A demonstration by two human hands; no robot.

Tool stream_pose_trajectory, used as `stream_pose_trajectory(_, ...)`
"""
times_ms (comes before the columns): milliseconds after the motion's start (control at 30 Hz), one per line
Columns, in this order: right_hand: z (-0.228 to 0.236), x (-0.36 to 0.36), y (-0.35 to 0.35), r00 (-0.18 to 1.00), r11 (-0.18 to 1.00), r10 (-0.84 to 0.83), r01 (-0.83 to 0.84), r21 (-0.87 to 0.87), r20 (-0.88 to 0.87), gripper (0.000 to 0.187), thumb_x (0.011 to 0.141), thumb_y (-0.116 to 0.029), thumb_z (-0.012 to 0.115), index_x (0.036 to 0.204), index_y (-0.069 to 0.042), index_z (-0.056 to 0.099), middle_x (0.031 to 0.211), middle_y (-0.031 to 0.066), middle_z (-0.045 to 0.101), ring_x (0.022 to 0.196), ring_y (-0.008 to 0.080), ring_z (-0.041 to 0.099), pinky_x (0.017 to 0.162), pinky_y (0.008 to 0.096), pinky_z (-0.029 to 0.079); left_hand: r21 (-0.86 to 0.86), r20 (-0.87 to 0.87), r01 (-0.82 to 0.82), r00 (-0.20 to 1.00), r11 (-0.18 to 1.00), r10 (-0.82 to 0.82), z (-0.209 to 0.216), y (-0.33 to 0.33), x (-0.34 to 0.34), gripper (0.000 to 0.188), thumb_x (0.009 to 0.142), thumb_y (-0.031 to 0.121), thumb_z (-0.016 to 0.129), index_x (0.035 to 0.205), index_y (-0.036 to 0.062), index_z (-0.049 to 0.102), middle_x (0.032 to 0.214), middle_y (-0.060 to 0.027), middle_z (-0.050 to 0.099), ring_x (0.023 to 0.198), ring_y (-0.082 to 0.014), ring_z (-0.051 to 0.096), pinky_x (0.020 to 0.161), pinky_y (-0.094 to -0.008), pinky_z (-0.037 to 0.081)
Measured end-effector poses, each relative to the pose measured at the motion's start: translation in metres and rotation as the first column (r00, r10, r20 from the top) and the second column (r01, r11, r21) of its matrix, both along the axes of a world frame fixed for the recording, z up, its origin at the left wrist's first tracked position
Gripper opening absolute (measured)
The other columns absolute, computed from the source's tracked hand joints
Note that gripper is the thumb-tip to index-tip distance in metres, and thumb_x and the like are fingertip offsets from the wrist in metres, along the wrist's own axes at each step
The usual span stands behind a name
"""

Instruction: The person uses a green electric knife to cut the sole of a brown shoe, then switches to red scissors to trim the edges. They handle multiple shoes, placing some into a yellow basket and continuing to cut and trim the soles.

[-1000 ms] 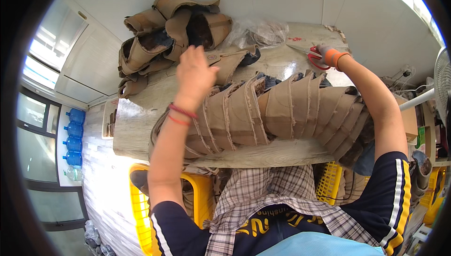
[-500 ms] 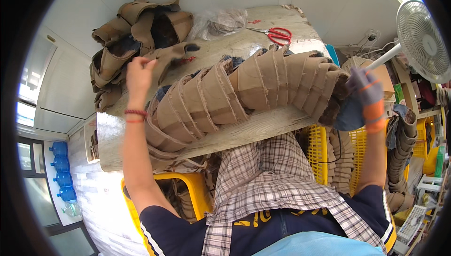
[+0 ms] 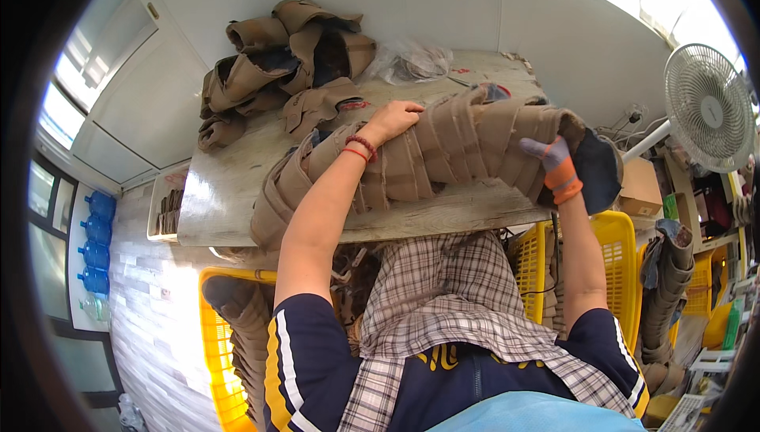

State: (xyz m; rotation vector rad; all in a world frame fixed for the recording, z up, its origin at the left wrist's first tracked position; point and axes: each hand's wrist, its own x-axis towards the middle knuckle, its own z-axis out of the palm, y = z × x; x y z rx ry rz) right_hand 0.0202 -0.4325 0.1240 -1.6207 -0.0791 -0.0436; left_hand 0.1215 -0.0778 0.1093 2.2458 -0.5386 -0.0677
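Observation:
A long row of brown shoe uppers (image 3: 455,147), nested one into another with raw fuzzy edges, lies across the table. Its right end shows a dark blue and furry lining. My left hand (image 3: 389,121), bare with red bracelets at the wrist, lies over the top of the row near its middle, fingers bent over the far side. On the near face by the right end is my right hand (image 3: 552,161), in a grey-purple glove with an orange cuff, gripping the row. Behind at the left sits a heap of similar uppers (image 3: 261,68).
A clear plastic bag (image 3: 408,61) rests on the wooden table (image 3: 229,202) near the wall. Scissors are mostly hidden behind the row. Yellow baskets (image 3: 214,337) with more uppers stand below. To the right are a white fan (image 3: 710,99) and a cardboard box (image 3: 640,188).
My left hand has come right and down from above the table onto the row. My right hand has shifted from the row's end onto its near face. The whole view has shifted too.

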Motion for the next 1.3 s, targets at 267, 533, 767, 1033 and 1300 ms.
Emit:
stream_pose_trajectory(267, -0.032, 0.029, -0.018, 0.981, 0.965, 0.195, -0.192, 0.176, -0.002, 0.048, 0.074, -0.013, 0.076, 0.117, 0.0, 0.057, 0.106, 0.0068, 0.064, 0.093, 0.018, 0.062, 0.082, 0.0328, 0.052, 0.221, 0.473, 0.019, 0.873, 0.975, -0.123, -0.005, -0.031, -0.008, 0.06, 0.087, 0.056, 0.049, 0.072, 0.0001, 0.068, 0.078, -0.0159, 0.063, 0.083, -0.032, 0.058, 0.086, -0.0425, 0.039)
stream_pose_trajectory(533, -0.037, 0.039, -0.028, 0.981, 0.985, 0.173, -0.174, 0.001, -0.085, 0.044, 0.076, -0.013, 0.075, 0.113, 0.002, 0.059, 0.101, 0.0076, 0.067, 0.087, 0.0154, 0.064, 0.079, 0.0307, 0.052, 0.042, 0.586, -0.063, 0.81, 0.997, 0.026, 0.061, 0.023, -0.083, 0.026, 0.084, 0.023, 0.064, 0.1, 0.0022, 0.062, 0.107, -0.0142, 0.06, 0.101, -0.0299, 0.055, 0.087, -0.0357, 0.043)
stream_pose_trajectory(767, -0.04, 0.037, -0.034, 0.956, 0.953, 0.292, -0.288, 0.096, -0.038, 0.049, 0.073, -0.014, 0.075, 0.115, 0.002, 0.057, 0.105, 0.0077, 0.065, 0.093, 0.0187, 0.062, 0.083, 0.0326, 0.05, -0.491, -0.2, -0.868, 0.024, -0.079, 0.98, -0.067, 0.231, -0.271, 0.034, 0.091, 0.03, 0.059, 0.099, -0.002, 0.05, 0.102, -0.011, 0.054, 0.092, -0.0182, 0.05, 0.084, -0.0345, 0.042)
stream_pose_trajectory(1033, -0.013, 0.021, -0.007, 0.902, 0.899, 0.415, -0.387, 0.204, -0.116, 0.06, 0.068, -0.019, 0.077, 0.12, 0.002, 0.053, 0.111, 0.01, 0.063, 0.099, 0.0207, 0.06, 0.088, 0.0348, 0.048, -0.842, -0.519, -0.54, 0.816, 0.014, 0.254, -0.09, 0.275, -0.264, 0.06, 0.084, 0.036, 0.067, 0.128, -0.0001, 0.047, 0.128, -0.0132, 0.053, 0.12, -0.0303, 0.048, 0.101, -0.0458, 0.04)
stream_pose_trajectory(1300, -0.011, 0.033, 0.032, 0.923, 0.919, 0.385, -0.383, -0.097, 0.006, 0.059, 0.071, -0.017, 0.076, 0.122, 0.0, 0.052, 0.114, 0.0087, 0.061, 0.104, 0.0192, 0.057, 0.09, 0.0343, 0.046, -0.908, -0.409, -0.414, 0.91, 0.071, 0.072, -0.114, 0.322, -0.223, 0.073, 0.081, 0.048, 0.066, 0.134, 0.003, 0.043, 0.134, -0.0134, 0.048, 0.122, -0.0326, 0.047, 0.103, -0.0505, 0.037)
